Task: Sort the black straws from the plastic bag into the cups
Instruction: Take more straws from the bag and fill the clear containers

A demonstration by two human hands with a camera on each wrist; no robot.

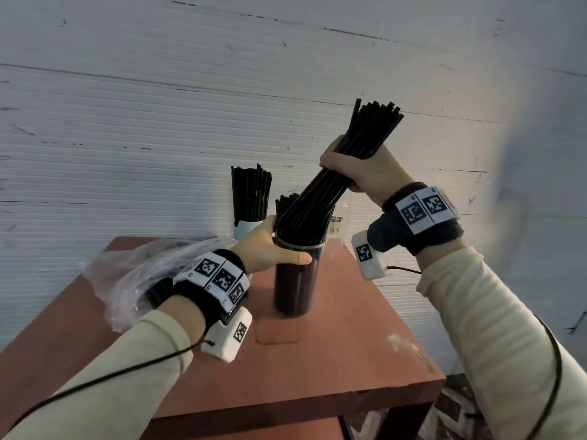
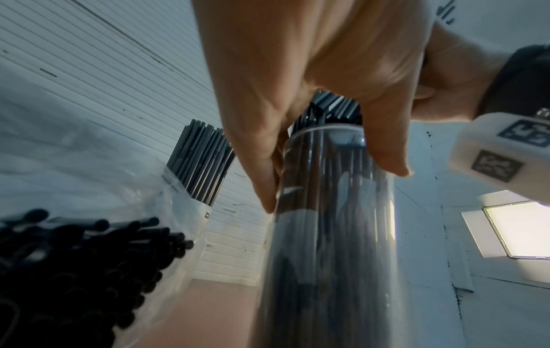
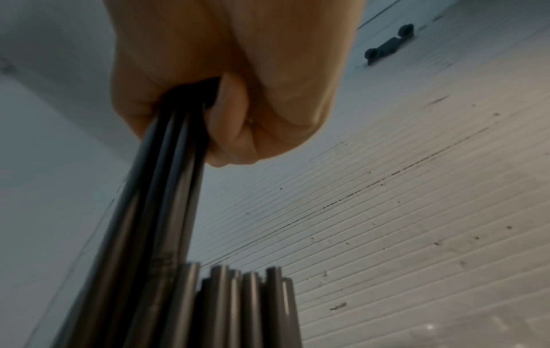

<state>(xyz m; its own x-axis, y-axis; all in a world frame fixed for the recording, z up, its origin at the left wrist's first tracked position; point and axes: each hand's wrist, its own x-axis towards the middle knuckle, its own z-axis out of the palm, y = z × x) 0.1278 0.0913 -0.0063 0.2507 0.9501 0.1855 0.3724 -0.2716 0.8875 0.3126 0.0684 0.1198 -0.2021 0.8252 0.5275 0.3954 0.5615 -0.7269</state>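
A tall clear cup (image 1: 295, 281) (image 2: 330, 235) full of black straws stands mid-table. My left hand (image 1: 270, 246) (image 2: 312, 94) grips it just below the rim, thumb in front, fingers behind. My right hand (image 1: 355, 168) (image 3: 226, 94) grips a thick bundle of black straws (image 1: 343, 166) (image 3: 154, 212), tilted, with its lower ends at the cup's mouth. A second cup (image 1: 246, 228) (image 2: 202, 207), pale blue, holds more straws at the back. The plastic bag (image 1: 139, 277) (image 2: 89, 259) with loose straws lies on the left.
The small reddish-brown table (image 1: 333, 360) stands against a white ribbed wall (image 1: 158, 122). Its right edge and front edge are close to the cup. A clear labelled item (image 1: 340, 223) stands behind the tall cup. Cables run from both wrist cameras.
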